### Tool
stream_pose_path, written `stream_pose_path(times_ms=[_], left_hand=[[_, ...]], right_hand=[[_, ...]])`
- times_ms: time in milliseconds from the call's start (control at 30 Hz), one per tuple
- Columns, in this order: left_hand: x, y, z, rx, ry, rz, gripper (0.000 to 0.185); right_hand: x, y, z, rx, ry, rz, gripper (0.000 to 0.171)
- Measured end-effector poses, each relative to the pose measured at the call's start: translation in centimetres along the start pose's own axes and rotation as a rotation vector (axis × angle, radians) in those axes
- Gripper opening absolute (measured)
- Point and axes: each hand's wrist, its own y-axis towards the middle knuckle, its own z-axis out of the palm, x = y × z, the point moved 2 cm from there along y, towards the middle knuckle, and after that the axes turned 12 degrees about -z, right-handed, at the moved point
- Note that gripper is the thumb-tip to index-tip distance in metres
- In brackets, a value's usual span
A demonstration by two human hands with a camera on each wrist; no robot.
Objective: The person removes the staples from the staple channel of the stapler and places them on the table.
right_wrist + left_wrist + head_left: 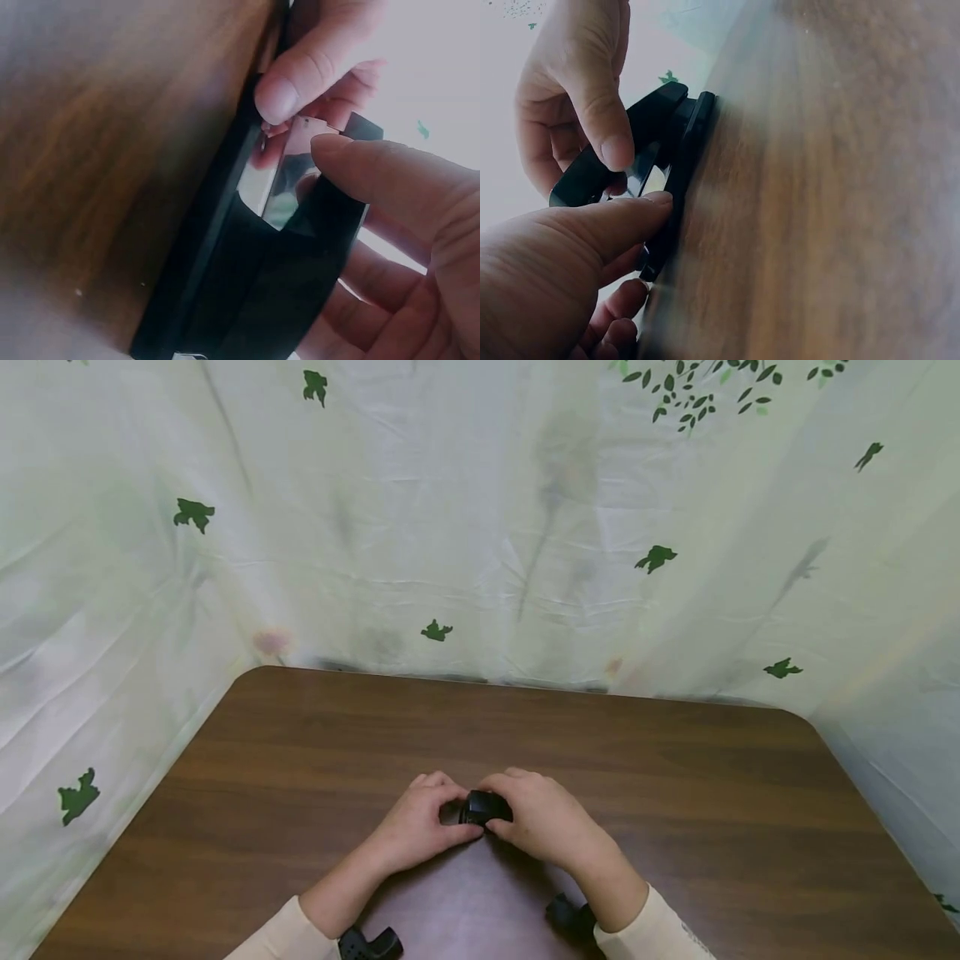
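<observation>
A black stapler (486,808) with a shiny metal strip is held low over the table between both hands. Its upper arm (656,112) stands tilted away from the thinner base (697,135), and the metal shows in the gap. My left hand (416,827) pinches the base at one end, with the thumb on its edge and the fingers behind. Around the upper arm my right hand (551,818) grips, the thumb pressed beside the metal strip (289,169) in the right wrist view. Part of the stapler is hidden behind the fingers.
The brown wooden table (315,718) has rounded far corners. Behind it and at its sides hangs a pale curtain (450,510) with green leaf shapes. Black wrist-worn devices show under the left wrist (371,943) and the right wrist (566,914).
</observation>
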Motion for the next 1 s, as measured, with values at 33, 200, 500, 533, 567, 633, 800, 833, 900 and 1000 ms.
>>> stream_pose_path(times_ms=[33,200,500,533,567,633,800,833,900,1000], left_hand=[[0.0,0.0,0.0,-0.001,-0.001,0.0,0.031],[-0.2,0.2,0.2,-0.007,0.011,0.0,0.032],[-0.4,0.2,0.2,-0.007,0.022,-0.01,0.029],[-0.5,0.2,0.2,-0.007,0.02,-0.014,0.029],[-0.5,0.1,0.2,-0.008,0.02,-0.019,0.029],[-0.4,0.2,0.2,-0.005,0.02,-0.034,0.028],[-0.4,0.2,0.2,0.016,0.021,-0.068,0.028],[-0.4,0.2,0.2,0.02,0.019,-0.074,0.028],[-0.4,0.2,0.2,0.025,0.016,-0.083,0.029],[-0.4,0.1,0.3,0.029,0.016,-0.089,0.03]], right_hand=[[0.0,0.0,0.1,0.001,-0.009,0.003,0.037],[-0.3,-0.1,0.5,0.008,-0.041,0.015,0.039],[-1.0,-0.3,0.3,0.003,0.0,0.013,0.037],[-1.1,-0.3,0.1,0.001,0.016,0.015,0.037],[-1.2,-0.3,-0.1,-0.002,0.036,0.018,0.037],[-1.4,-0.4,-0.6,-0.006,0.082,0.03,0.035],[-1.8,-0.9,-1.9,-0.015,0.166,0.066,0.033],[-1.8,-1.0,-2.0,-0.014,0.175,0.071,0.033],[-1.9,-1.2,-2.3,-0.009,0.187,0.076,0.033],[-2.1,-1.5,-2.7,-0.006,0.208,0.088,0.032]])
